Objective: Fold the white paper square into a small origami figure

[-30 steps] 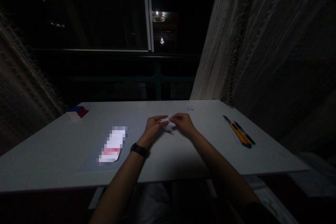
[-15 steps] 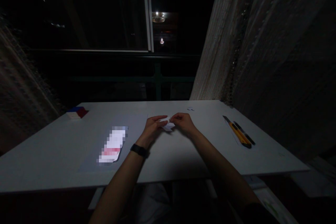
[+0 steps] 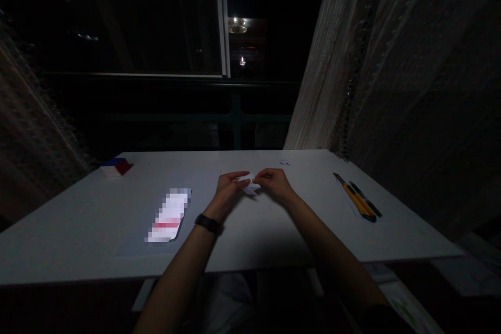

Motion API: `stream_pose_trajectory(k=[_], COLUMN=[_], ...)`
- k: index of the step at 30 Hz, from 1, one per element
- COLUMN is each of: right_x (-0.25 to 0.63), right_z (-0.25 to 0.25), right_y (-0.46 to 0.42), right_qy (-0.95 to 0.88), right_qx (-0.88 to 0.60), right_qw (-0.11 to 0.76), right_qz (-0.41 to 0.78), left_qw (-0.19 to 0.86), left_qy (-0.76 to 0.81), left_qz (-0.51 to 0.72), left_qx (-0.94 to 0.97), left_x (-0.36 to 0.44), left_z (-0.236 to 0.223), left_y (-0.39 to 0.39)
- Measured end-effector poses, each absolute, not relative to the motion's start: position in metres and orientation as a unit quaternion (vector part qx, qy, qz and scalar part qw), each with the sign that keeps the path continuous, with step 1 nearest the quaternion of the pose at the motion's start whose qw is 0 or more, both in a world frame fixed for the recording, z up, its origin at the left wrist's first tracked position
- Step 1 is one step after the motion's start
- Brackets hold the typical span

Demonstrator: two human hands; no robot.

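A small folded piece of white paper (image 3: 251, 188) is held between my two hands, just over the middle of the white table (image 3: 266, 240). My left hand (image 3: 229, 188) grips its left side, thumb on the near face and fingers behind. On the right, my right hand (image 3: 274, 181) pinches the paper's upper right part between thumb and fingertips. The fingertips hide some of the folds, and the dim light blurs the creases. A dark wristband (image 3: 207, 223) sits on my left wrist.
A lit phone (image 3: 170, 216) lies left of my hands on a pale sheet (image 3: 135, 242). Far left stands a blue, red and white cube (image 3: 116, 167). To the right lie a yellow utility knife (image 3: 356, 200) and a black pen (image 3: 366, 199). Small paper scraps (image 3: 285, 163) lie beyond my right hand.
Both hands stay in nearly the same place, still gripping the folded paper. The whole view has shifted very slightly; nothing else on the table has visibly moved.
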State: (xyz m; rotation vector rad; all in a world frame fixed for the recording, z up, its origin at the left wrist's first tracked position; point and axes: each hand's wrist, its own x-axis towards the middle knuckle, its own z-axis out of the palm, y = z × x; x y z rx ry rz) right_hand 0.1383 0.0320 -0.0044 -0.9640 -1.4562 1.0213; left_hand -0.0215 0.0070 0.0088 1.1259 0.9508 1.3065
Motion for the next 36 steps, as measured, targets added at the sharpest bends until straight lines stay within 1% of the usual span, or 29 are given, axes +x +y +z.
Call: stream_pose_trajectory(k=[9, 18, 24, 29, 36], right_x=[0.137, 0.137, 0.135, 0.133, 0.132], right_z=[-0.013, -0.010, -0.008, -0.007, -0.009], right_y=[0.040, 0.037, 0.035, 0.032, 0.028], right_qy=[-0.617, -0.607, -0.575, -0.582, -0.652], right_qx=[-0.408, -0.392, -0.392, -0.415, -0.424], right_qw=[0.527, 0.519, 0.553, 0.560, 0.519], right_qz=[0.418, 0.457, 0.459, 0.418, 0.354], left_qw=[0.509, 0.459, 0.425, 0.442, 0.387], left_qy=[0.407, 0.421, 0.429, 0.408, 0.440], left_qz=[0.543, 0.533, 0.523, 0.528, 0.540], left_qx=[0.529, 0.573, 0.602, 0.599, 0.604], left_x=[-0.021, -0.021, -0.019, -0.020, -0.021], left_z=[0.005, 0.004, 0.008, 0.006, -0.001], left_y=[0.009, 0.010, 0.007, 0.009, 0.013])
